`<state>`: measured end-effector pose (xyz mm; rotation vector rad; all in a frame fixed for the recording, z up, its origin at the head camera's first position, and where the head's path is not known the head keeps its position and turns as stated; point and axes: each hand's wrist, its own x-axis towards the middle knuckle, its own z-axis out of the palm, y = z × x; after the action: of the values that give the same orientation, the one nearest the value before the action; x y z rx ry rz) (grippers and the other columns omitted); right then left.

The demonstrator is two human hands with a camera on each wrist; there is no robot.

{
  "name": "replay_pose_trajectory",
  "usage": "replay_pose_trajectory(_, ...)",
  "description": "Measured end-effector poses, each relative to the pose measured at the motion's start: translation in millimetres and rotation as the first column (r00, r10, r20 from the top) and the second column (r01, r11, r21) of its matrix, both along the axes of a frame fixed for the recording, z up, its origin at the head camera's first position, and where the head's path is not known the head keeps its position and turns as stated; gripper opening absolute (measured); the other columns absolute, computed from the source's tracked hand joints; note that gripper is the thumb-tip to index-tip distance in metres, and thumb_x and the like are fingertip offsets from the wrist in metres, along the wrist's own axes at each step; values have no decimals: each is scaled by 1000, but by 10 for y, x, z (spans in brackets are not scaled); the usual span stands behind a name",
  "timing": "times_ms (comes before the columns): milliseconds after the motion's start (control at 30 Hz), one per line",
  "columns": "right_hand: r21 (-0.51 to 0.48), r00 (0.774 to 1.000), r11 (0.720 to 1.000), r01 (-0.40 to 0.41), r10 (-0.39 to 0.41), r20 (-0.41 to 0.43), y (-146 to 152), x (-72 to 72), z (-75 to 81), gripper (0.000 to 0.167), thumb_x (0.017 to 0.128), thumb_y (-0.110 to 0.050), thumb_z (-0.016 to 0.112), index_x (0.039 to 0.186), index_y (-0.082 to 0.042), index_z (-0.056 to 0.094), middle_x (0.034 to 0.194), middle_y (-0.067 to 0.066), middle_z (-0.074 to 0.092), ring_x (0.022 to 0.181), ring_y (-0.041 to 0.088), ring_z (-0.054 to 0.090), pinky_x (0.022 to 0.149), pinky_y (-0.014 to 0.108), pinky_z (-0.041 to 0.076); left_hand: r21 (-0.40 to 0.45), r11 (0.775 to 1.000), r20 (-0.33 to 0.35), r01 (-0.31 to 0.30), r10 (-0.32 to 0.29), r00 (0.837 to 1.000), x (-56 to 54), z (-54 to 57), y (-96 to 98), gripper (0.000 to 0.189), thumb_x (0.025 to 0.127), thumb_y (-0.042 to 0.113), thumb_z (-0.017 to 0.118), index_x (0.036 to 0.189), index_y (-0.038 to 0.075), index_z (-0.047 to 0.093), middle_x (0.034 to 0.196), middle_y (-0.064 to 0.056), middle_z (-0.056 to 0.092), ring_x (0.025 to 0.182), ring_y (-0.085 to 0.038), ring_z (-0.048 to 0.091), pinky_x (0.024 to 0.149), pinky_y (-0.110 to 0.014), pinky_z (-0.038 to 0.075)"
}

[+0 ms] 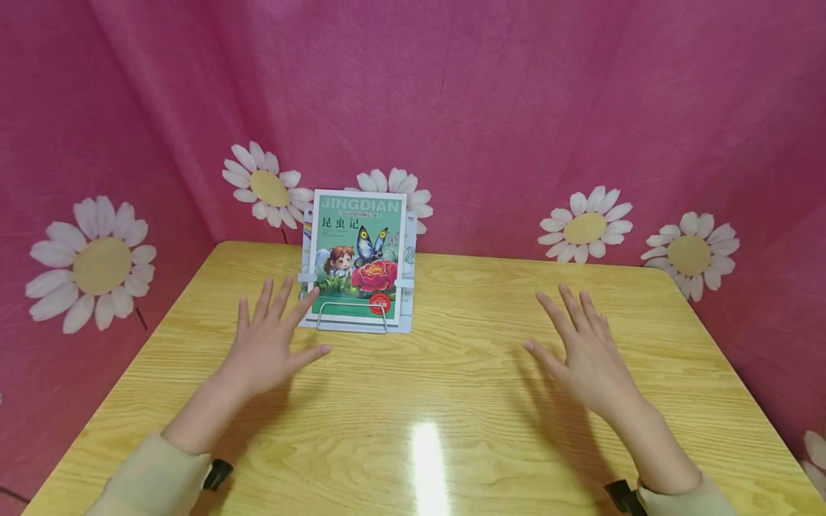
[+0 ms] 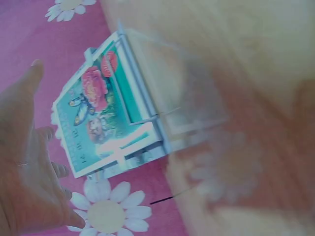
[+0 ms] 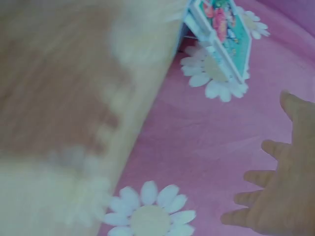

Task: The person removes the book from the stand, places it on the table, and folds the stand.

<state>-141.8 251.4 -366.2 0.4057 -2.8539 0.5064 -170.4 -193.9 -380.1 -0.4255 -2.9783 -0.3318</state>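
Note:
A green-covered children's book (image 1: pixel 348 251) with a butterfly, a red flower and a cartoon child leans upright on a pale book stand (image 1: pixel 408 304), held at the bottom by a wire bracket and at the sides by clips. My left hand (image 1: pixel 264 351) hovers over the table in front of the stand's left side, fingers spread, holding nothing. Farther right, my right hand (image 1: pixel 587 362) is also spread above the table and holds nothing. Both wrist views show the book, closer in the left wrist view (image 2: pixel 91 108) and partly cut off in the right.
The wooden table (image 1: pixel 464 373) has a bright light reflection near its front. A pink curtain (image 1: pixel 477 107) with large white daisies hangs behind and along both sides. Black straps or devices (image 1: pixel 218 474) sit at the cuffs of the light sleeves.

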Motion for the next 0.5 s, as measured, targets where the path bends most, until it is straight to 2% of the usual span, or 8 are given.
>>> replay_pose_trajectory(267, -91, 999, 995, -34, 30, -44, -229, -148, 280, 74, 91, -48, 57, 151, -26, 20, 159, 8, 10, 145, 34, 5, 102, 70, 22, 41, 999, -57, 0, 2, 998, -139, 158, 64, 95, 79, 69, 56, 153, 28, 12, 157, -19, 5, 143, -40, -9, 106, -71, 0)
replay_pose_trajectory(500, -187, 997, 980, -73, 67, -38, -432, -330, 487, 73, 90, -47, 58, 151, -27, 22, 157, 6, 18, 141, 35, 20, 104, 67, 25, 119, 993, -68, 10, -2, 998, -290, 285, 118, 97, 80, 64, 59, 153, 24, 11, 157, -20, 5, 143, -40, -5, 109, -68, 5)
